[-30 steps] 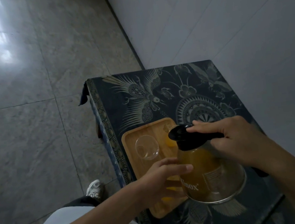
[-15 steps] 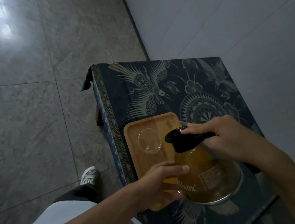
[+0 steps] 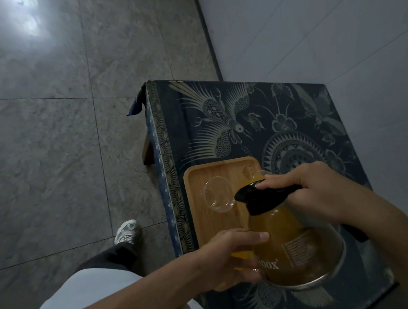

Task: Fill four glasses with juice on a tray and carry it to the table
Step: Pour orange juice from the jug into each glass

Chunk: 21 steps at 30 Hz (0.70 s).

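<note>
A wooden tray (image 3: 196, 181) lies on a small table with a dark patterned cloth (image 3: 282, 106). An empty clear glass (image 3: 218, 194) stands on the tray's far left. A glass with orange juice (image 3: 257, 177) peeks out behind the jug's lid at the far right. My right hand (image 3: 315, 191) grips the black handle of a glass jug (image 3: 297, 248) of orange juice, held over the tray. My left hand (image 3: 228, 258) is wrapped around a juice-filled glass (image 3: 240, 255) at the tray's near end, mostly hidden by my fingers and the jug.
A white wall (image 3: 323, 19) runs along the table's right and far side. Grey tiled floor (image 3: 40, 151) spreads to the left. My shoe (image 3: 127, 233) and dark trouser leg are next to the table's left edge.
The view has shifted, so the table sits lower and more to the right. The jug and both hands keep nearly the same pose over the tray.
</note>
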Available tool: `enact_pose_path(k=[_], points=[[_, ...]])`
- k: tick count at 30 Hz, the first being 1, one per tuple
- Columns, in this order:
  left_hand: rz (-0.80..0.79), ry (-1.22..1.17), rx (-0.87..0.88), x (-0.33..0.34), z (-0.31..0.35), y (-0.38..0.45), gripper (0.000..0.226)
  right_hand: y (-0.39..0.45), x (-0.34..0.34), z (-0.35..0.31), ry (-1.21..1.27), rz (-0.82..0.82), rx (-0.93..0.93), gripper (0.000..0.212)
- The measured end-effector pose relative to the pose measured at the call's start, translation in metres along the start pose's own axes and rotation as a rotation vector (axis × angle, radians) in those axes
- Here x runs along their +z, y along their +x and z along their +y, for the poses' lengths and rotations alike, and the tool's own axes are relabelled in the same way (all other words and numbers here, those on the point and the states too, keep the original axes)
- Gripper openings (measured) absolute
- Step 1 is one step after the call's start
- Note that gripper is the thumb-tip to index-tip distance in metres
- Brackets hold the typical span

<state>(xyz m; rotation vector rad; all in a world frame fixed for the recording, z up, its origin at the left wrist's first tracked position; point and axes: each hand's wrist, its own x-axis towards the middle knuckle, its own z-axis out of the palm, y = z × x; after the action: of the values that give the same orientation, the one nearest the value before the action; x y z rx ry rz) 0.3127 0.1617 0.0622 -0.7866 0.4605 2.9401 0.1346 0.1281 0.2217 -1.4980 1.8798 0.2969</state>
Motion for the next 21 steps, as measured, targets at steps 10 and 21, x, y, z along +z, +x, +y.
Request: enact_pose_path(k=[10, 21], points=[[-0.028, -0.104, -0.012, 0.002, 0.001, 0.000, 0.066, 0.010, -0.002, -0.012, -0.074, -0.058, 0.035, 0.057], [-0.054, -0.114, -0.027, 0.000, 0.001, 0.007, 0.069, 0.016, -0.006, -0.019, -0.125, -0.096, 0.083, 0.056]])
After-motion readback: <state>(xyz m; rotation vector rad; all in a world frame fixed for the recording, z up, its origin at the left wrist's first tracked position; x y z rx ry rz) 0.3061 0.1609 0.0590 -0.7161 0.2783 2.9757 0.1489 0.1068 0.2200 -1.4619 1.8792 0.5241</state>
